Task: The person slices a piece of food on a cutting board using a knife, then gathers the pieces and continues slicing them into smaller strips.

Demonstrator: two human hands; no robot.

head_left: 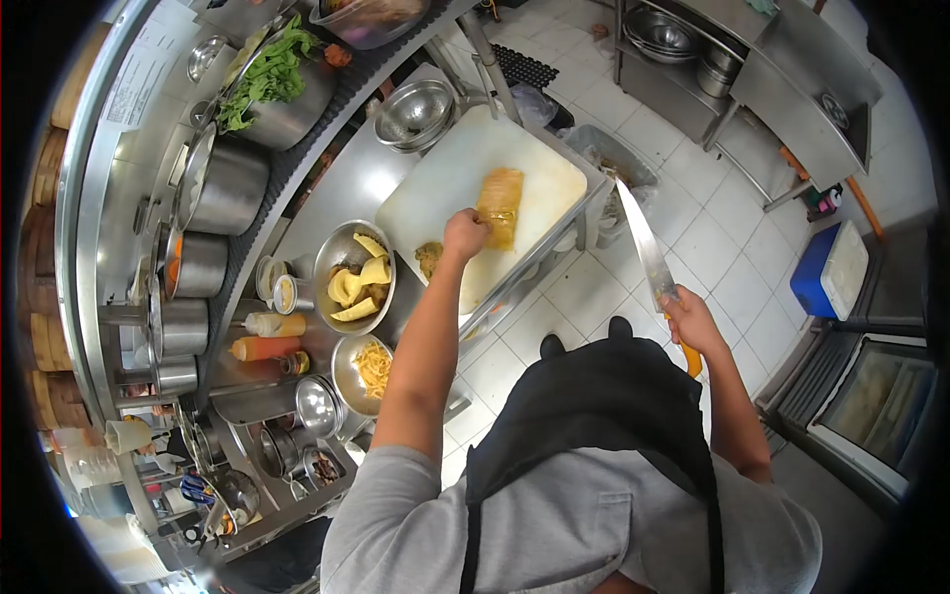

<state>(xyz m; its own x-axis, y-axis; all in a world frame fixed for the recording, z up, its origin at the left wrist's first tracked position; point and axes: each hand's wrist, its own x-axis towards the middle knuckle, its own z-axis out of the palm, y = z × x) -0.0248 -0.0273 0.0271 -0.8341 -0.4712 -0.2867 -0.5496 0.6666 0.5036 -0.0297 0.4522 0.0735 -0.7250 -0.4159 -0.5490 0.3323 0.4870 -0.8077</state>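
A yellow-orange block of food (502, 203), with a cut line across it, lies on the white cutting board (421, 193). My left hand (466, 236) is closed at the block's near left edge, its fingertips on it. A small brownish-yellow scrap (428, 259) rests on the board beside that wrist. Away to the right, over the floor, my right hand (690, 322) grips the orange-yellow handle of a large knife (645, 243). The blade points up and away from me, clear of the board.
Left of the board stand a steel bowl of yellow peel-like pieces (386, 307), a bowl of yellow strips (341, 381) and squeeze bottles (265, 347). Steel pots (233, 188) line the shelf. A bin (633, 183) sits past the board's right edge; a blue cooler (813, 277) is on the floor.
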